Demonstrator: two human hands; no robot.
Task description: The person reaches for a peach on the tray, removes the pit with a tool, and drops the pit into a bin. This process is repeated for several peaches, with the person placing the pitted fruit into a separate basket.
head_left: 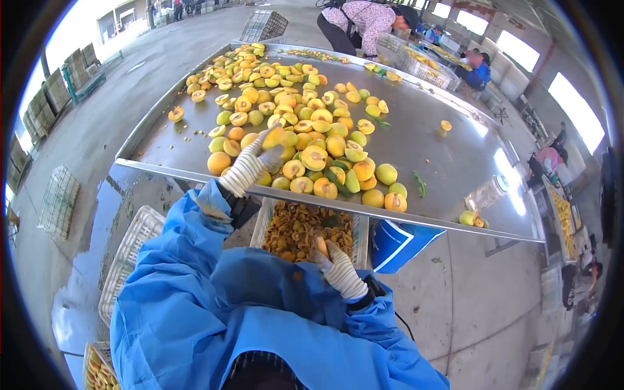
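The left hand (263, 155), curled round a fruit (275, 136), should lift cleanly while the right hand (337, 268), pinching a piece (320, 247), releases low over the crate (359, 237) beneath it.

Glossy metal table (448, 162); knitted cloth glove, left hand (260, 159); plastic crate (133, 250).
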